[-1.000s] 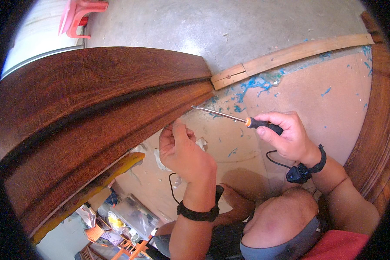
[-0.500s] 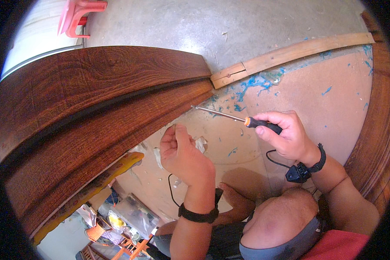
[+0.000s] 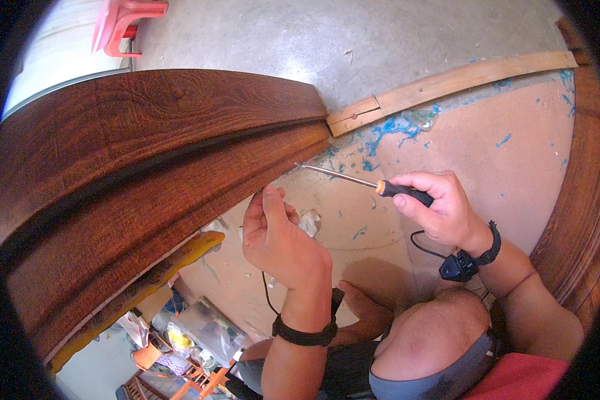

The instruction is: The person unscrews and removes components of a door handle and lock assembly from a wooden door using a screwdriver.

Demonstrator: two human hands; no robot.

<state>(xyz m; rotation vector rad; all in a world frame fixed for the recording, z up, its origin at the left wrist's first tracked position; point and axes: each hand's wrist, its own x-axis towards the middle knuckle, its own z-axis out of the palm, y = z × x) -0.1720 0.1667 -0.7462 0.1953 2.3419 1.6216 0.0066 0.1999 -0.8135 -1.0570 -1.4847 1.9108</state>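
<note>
My right hand (image 3: 440,205) grips a screwdriver (image 3: 405,192) by its black handle with an orange collar. Its thin metal shaft points left, and the tip ends close to the lower edge of a dark brown wooden frame (image 3: 180,157). Just below that edge is my left hand (image 3: 273,233), its thumb pressed against the curled fingers in a pinch. Whatever lies between those fingertips is hidden or too small to name. A crumpled whitish scrap (image 3: 309,222) shows behind the left hand.
A pale wooden strip (image 3: 460,80) runs right from the frame's corner. Blue flakes (image 3: 397,127) litter the tan board (image 3: 473,147). Another brown wooden piece (image 3: 577,193) stands at right. A pink plastic stool (image 3: 123,27) is far left; clutter and a clear bin (image 3: 207,327) lie lower left.
My left hand has shifted slightly up and left, nearer the frame's lower edge, and its fingers have turned a little. My right hand and the screwdriver have stayed put.
</note>
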